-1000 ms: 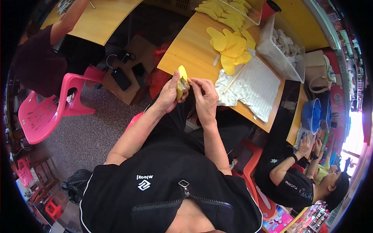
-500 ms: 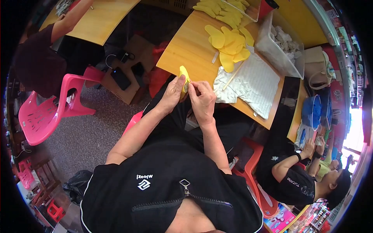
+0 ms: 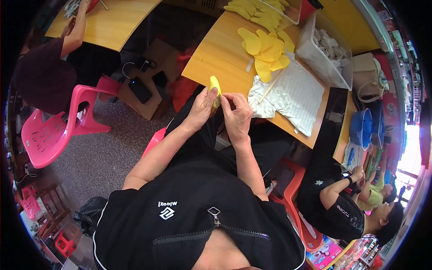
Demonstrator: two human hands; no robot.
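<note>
A small yellow fabric piece point(image 3: 214, 83) stands up from my left hand point(image 3: 200, 109), whose thumb presses on it just off the near edge of the table. Close by on the right is my right hand point(image 3: 237, 113), its thumb and forefinger pinched together beside the piece. Whatever is in that pinch is too small to make out. On the table lie several flat, curved yellow pieces point(image 3: 265, 47) in a loose pile. A folded white cloth point(image 3: 299, 96) with a thin wooden stick point(image 3: 271, 87) across it lies to their right.
Behind the pile are more yellow pieces point(image 3: 258, 18). A clear plastic bin point(image 3: 310, 54) of whitish scraps stands at the table's right. One co-worker point(image 3: 333, 207) sits at right, another point(image 3: 47, 76) at upper left on a pink chair point(image 3: 54, 130). Phones point(image 3: 140, 90) rest on cardboard below.
My right hand has shifted slightly right, and the yellow piece has tilted a little. The co-worker at upper left has bent an arm in; the one at right has moved both hands.
</note>
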